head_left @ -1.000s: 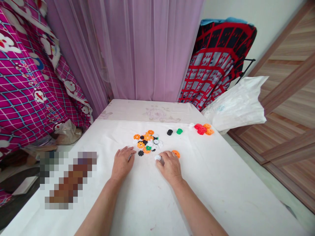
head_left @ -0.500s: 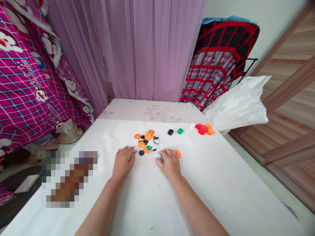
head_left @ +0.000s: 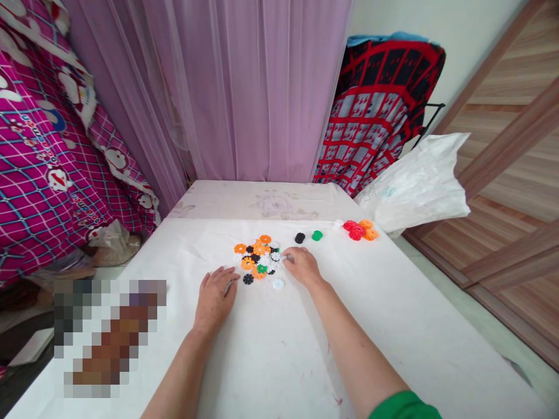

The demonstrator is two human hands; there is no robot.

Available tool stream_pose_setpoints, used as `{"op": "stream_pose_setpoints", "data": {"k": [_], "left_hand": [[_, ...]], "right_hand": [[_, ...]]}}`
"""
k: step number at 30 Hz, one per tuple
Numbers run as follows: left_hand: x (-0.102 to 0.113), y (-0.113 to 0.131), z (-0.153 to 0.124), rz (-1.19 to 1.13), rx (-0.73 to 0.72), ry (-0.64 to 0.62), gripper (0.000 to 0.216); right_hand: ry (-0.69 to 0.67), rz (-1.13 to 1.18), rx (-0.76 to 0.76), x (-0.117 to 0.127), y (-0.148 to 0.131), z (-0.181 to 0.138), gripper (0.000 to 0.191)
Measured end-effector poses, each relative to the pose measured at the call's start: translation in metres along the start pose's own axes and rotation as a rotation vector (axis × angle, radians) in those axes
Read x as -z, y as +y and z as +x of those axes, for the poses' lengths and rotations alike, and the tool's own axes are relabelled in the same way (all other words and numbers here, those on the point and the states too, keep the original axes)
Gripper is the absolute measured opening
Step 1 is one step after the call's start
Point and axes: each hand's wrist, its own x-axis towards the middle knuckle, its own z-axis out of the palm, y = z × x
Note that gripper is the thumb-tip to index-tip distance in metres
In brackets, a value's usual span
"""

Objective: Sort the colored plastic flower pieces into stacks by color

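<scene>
A lilac curtain (head_left: pixel 244 87) hangs behind, a white plastic bag (head_left: pixel 414 186) beside a red-black blanket (head_left: pixel 379 99).

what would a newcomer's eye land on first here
First comes the small heap of notched plastic discs, orange, black, white and green, in the middle of the white-covered table, with the right hand at its right edge and the left hand flat on the cloth to its near left. Behind hangs a lilac curtain, flanked by a bright pink cartoon-print blanket on the left and a red and black checked blanket on the right.

Left hand (head_left: pixel 215 297) flat, right hand (head_left: pixel 301 265) farther forward
</scene>
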Motion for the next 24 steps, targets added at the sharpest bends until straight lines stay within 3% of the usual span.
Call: {"op": "stream_pose_setpoints", "data": {"k": [8,13,19,24], "left_hand": [[0.002,0.003,0.003,0.01,0.019,-0.04,0.029],[0.002,0.004,0.003,0.009,0.02,-0.046,0.03],[0.001,0.004,0.002,0.01,0.011,-0.03,0.029],[0.002,0.004,0.003,0.006,0.009,-0.035,0.029]], "right_hand": [[-0.037,-0.035,-0.023,0.005,-0.005,0.004,0.021],[0.095,0.096,-0.086,0.015,0.003,-0.021,0.019],[0.09,0.191,0.103,0.009,-0.01,-0.071,0.018],[0.095,0.157,0.162,0.001,-0.019,-0.072,0.02]]}}
